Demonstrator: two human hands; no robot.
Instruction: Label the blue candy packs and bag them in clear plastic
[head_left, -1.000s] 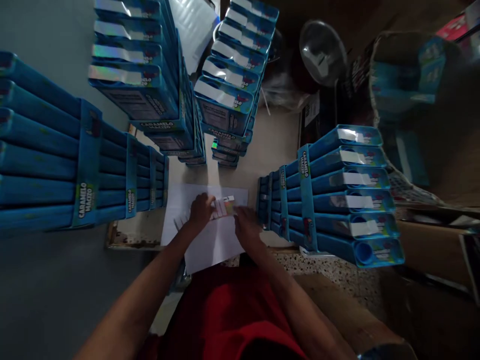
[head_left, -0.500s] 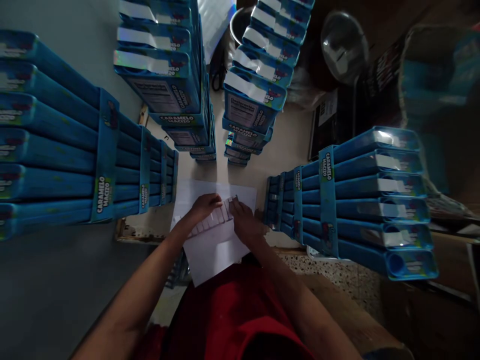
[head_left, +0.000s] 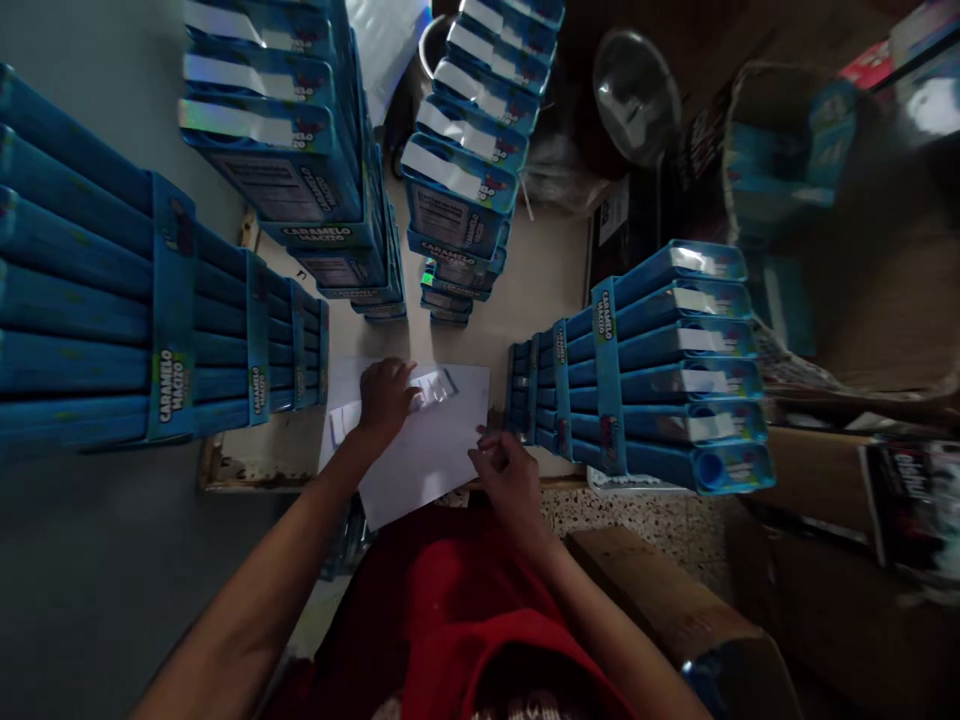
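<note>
My left hand (head_left: 384, 398) presses on a strip of shiny holographic stickers (head_left: 435, 386) that lies on a white paper sheet (head_left: 420, 450) on the table. My right hand (head_left: 508, 472) hovers at the sheet's right edge, fingers pinched together near its fingertips; whether a peeled sticker sits between them is too small to tell. Tall stacks of blue "Caramelo Macizo" boxes surround the sheet: one at the left (head_left: 150, 330), two behind (head_left: 300, 170) (head_left: 465, 180), one at the right (head_left: 645, 370).
The beige tabletop (head_left: 540, 290) has a chipped front edge. A clear plastic dome (head_left: 636, 95) and dark packages lie at the back right. Cardboard boxes (head_left: 675, 610) stand at the lower right, by a speckled floor. My red clothing fills the bottom centre.
My right hand has pulled back from the sticker strip toward me and to the right. My left hand stays on the strip. The camera view has shifted slightly.
</note>
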